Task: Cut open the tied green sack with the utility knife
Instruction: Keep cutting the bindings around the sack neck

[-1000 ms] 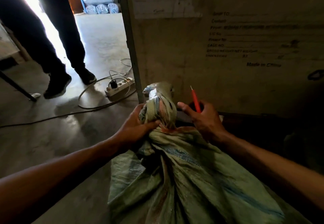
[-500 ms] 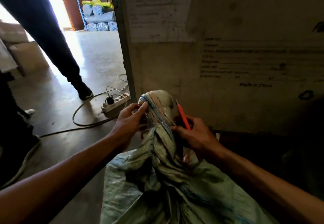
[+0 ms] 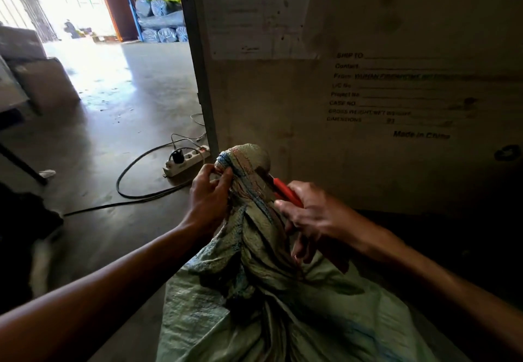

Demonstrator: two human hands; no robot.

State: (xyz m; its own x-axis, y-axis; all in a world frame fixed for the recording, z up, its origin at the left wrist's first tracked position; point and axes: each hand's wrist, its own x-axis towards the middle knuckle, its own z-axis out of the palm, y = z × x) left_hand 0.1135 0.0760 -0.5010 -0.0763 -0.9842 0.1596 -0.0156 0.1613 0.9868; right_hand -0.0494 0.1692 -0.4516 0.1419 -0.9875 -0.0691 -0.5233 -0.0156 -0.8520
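The green woven sack (image 3: pixel 271 299) fills the lower middle, its twisted, tied neck (image 3: pixel 246 169) standing up in front of me. My left hand (image 3: pixel 210 192) pinches the left side of the neck near the top. My right hand (image 3: pixel 314 220) grips a red utility knife (image 3: pixel 284 190), whose tip lies against the right side of the neck just below the knot. The blade itself is hard to make out against the fabric.
A large wooden crate (image 3: pixel 368 92) with shipping print stands right behind the sack. On the concrete floor to the left lie a white power strip (image 3: pixel 185 160) and a looping black cable (image 3: pixel 133 186). Boxes (image 3: pixel 42 84) sit at far left; wrapped rolls (image 3: pixel 161 22) are stacked by the doorway.
The knife has tilted from pointing upward to lying against the right side of the neck. My left hand has shifted up to the knot. The standing person has left the view.
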